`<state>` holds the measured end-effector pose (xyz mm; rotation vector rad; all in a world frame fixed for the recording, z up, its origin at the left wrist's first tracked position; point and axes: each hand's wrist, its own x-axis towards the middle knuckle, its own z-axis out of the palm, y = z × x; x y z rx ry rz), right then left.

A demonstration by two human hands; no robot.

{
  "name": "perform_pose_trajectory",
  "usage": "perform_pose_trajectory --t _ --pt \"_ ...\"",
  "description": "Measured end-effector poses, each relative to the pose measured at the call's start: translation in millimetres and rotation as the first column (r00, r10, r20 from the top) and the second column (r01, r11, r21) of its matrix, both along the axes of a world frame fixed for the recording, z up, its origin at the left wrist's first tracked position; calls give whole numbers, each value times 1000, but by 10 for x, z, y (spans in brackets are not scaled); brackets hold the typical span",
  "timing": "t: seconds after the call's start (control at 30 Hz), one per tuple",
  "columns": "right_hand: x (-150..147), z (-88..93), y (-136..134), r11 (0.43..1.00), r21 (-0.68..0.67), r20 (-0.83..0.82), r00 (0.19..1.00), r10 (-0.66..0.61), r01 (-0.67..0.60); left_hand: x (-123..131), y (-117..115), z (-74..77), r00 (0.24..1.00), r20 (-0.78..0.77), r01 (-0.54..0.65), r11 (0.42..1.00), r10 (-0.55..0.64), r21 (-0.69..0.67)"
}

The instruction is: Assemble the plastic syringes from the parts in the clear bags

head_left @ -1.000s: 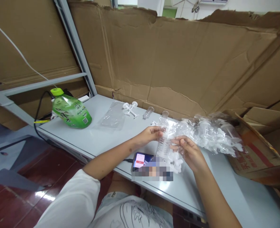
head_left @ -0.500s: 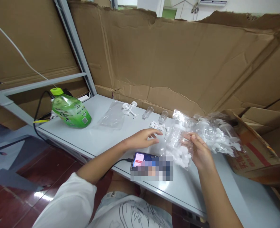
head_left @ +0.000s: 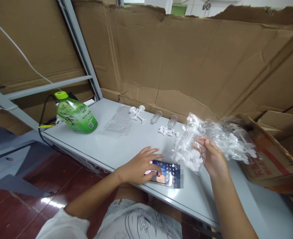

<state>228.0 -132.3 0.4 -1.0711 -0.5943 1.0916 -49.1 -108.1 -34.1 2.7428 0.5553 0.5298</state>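
My left hand is over the left part of a phone, fingers spread, with a fingertip at its lit screen. The phone lies at the table's front edge, part of it blurred out. In my right hand is a clear plastic bag, gripped by its right side. White plastic parts and a clear ribbed tube show through the film. Small white pieces lie loose behind, close to two clear ribbed tubes. Other filled bags are heaped right of my right hand.
A green bottle stands on the table's left end. Beside it are a flat plastic bag and white plunger-like parts. An open cardboard box is at the right; a cardboard wall rises behind.
My left hand has come down toward me from beside the bag onto the phone, whose screen picture has changed. My right hand still holds the bag, shifted slightly right in view.
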Motion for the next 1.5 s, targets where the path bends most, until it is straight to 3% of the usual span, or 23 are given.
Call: perform_pose_trajectory --t 0.37,1.5 --pt "28 -41 5 1000 11 45 999 24 -24 19 37 -81 968 179 -158 982 176 -107" --pt "-35 0 -18 999 -9 110 993 36 -36 76 43 -171 924 296 -205 968 241 -147"
